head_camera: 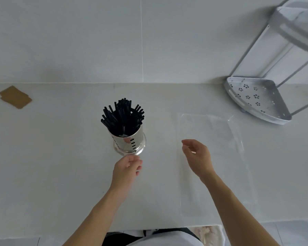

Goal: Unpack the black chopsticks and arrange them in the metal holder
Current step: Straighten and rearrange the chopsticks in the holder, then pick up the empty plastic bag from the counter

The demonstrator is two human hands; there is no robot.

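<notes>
A perforated metal holder (132, 142) stands upright on the white counter, left of centre. Several black chopsticks (123, 115) stick out of its top, fanned in all directions. My left hand (126, 168) hovers just in front of the holder's base with loosely curled fingers and holds nothing. My right hand (197, 156) hangs above the near left part of a flat clear plastic bag (219, 139), fingers relaxed and empty. The bag lies flat on the counter to the right of the holder and looks empty.
A grey metal corner rack (256, 98) stands at the back right against the wall. Two brown cardboard pieces (15, 97) lie at the back left. The counter's front edge (60, 237) runs close to my body.
</notes>
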